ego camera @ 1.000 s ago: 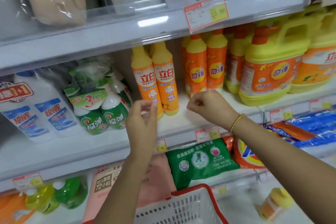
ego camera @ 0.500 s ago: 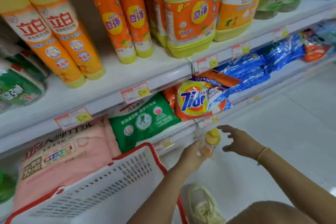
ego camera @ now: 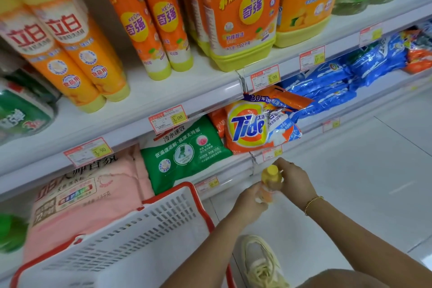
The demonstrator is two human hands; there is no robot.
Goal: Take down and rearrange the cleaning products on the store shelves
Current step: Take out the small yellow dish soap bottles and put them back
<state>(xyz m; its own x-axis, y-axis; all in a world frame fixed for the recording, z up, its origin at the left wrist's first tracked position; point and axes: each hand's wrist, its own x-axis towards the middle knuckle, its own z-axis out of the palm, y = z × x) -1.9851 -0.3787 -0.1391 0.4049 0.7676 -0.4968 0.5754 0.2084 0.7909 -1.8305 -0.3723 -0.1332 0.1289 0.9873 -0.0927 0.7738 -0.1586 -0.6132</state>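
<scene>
both bare arms reach forward and down and meet at the bottle (ego camera: 270,179). the left hand (ego camera: 249,203) sits just below and left of the bottle, back of the hand up, fingers curled round the bottle's lower body. the right hand (ego camera: 296,182) is on the bottle's right side, fingers bent round its neck by the cap. the left forearm runs down and left from the bottle, the right forearm down and right. a bracelet (ego camera: 313,203) circles the right wrist.
</scene>
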